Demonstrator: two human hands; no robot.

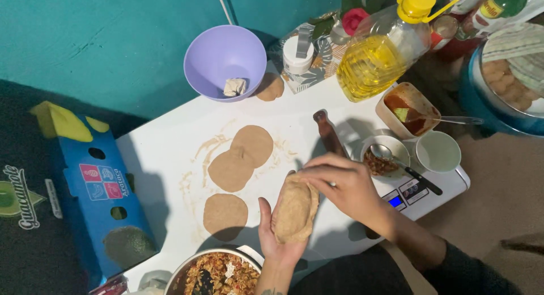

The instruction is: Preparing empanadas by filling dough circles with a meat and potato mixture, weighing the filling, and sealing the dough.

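The folded dough round (295, 209) stood nearly upright in the left hand (277, 235), its long axis running from the palm up toward the rolling pin (330, 134). The left hand cupped it from below, over the near edge of the white table (158, 159). The right hand (340, 184) pinched its upper edge from the right, fingertips curled onto it. Any filling inside was hidden. The pan of cooked filling (218, 272) was cut off at the near edge.
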